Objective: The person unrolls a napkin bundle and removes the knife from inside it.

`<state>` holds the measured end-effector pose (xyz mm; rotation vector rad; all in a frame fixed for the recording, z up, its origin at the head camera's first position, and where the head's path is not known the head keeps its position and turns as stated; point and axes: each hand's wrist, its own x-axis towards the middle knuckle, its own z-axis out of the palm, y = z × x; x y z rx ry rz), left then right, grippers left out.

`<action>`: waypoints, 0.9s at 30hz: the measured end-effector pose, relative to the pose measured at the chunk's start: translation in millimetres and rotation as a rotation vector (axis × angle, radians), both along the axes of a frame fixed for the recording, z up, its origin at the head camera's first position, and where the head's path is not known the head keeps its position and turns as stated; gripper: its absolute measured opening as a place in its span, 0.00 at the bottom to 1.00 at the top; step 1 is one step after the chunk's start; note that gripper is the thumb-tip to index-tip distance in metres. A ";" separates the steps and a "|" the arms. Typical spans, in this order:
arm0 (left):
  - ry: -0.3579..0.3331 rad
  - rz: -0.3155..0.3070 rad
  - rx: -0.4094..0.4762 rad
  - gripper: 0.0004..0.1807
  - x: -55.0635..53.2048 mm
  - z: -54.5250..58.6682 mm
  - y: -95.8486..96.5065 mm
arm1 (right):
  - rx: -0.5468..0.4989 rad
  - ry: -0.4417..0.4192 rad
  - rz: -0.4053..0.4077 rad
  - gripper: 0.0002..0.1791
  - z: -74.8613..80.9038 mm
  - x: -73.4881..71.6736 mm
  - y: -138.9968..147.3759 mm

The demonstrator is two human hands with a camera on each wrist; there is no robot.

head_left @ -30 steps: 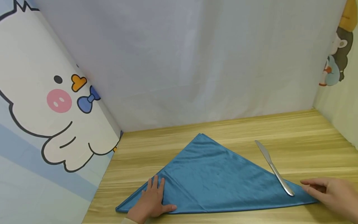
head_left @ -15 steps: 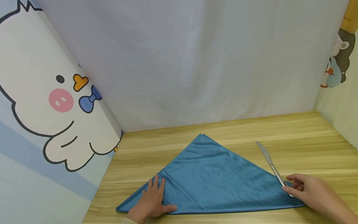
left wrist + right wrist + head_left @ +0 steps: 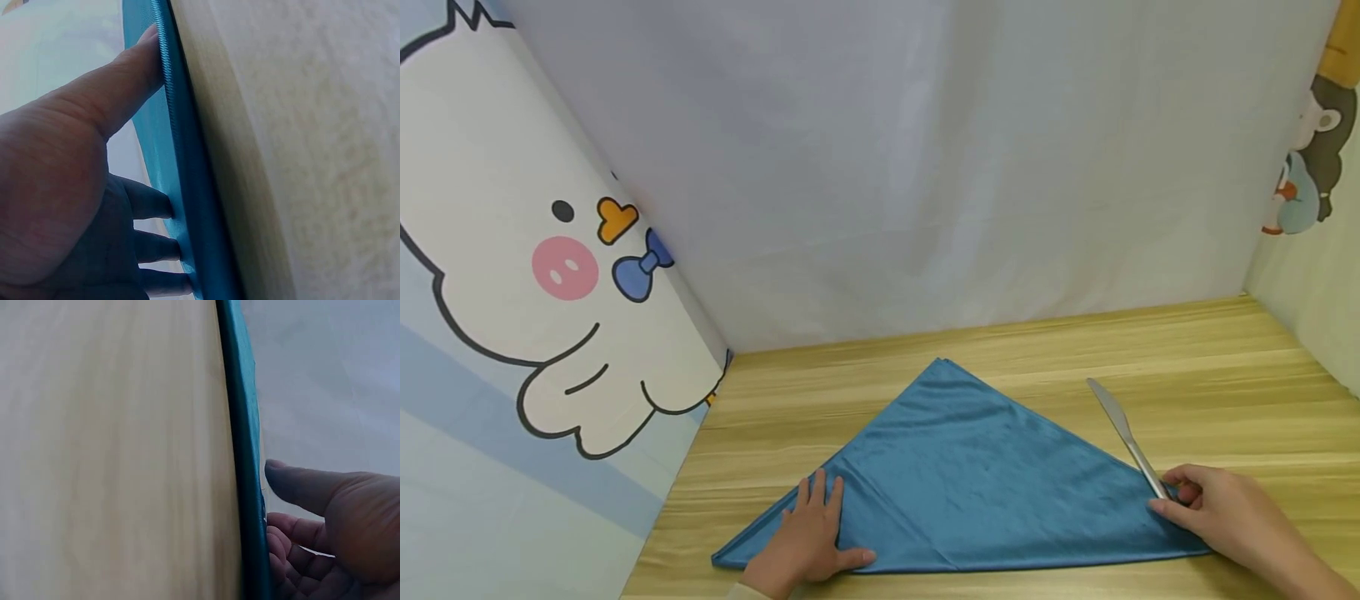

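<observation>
A blue satin napkin [image 3: 970,483], folded into a triangle, lies on the wooden table with its peak pointing away. Across its right part slants a silver table knife [image 3: 1122,427], its blade on the wood beyond the cloth. My right hand [image 3: 1228,508] pinches the knife's handle between thumb and forefinger; the handle's end is hidden behind them. On the napkin's left part my left hand [image 3: 805,533] rests with spread fingers. The left wrist view shows its thumb [image 3: 119,81] on the cloth near the folded edge. In the right wrist view the knife is mostly hidden behind the napkin's edge [image 3: 240,425].
The wood-grain table [image 3: 1210,367] extends around the napkin. A pale grey curtain [image 3: 925,183] stands along its back edge. A panel with a printed white cartoon bird [image 3: 482,208] borders the left side, and a pale printed panel [image 3: 1311,300] the right.
My right hand has moved left from the napkin's right corner onto the knife's handle and taken hold of it. The left hand has stayed in place on the napkin.
</observation>
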<state>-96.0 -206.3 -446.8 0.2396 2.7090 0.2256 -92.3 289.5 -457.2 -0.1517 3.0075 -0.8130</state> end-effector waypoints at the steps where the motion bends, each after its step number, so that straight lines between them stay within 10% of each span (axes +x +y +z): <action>1: 0.000 0.001 0.001 0.62 0.1 0.1 0.2 | 0.006 0.000 -0.001 0.26 -0.1 -0.6 -0.2; 14: 0.005 0.012 0.006 0.63 1.2 0.7 0.5 | 0.042 0.021 -0.011 0.14 -1.6 -3.2 -4.0; 27: 0.035 0.018 -0.004 0.64 2.0 -2.9 1.9 | 0.031 -0.136 -0.027 0.18 -0.6 -9.9 -3.9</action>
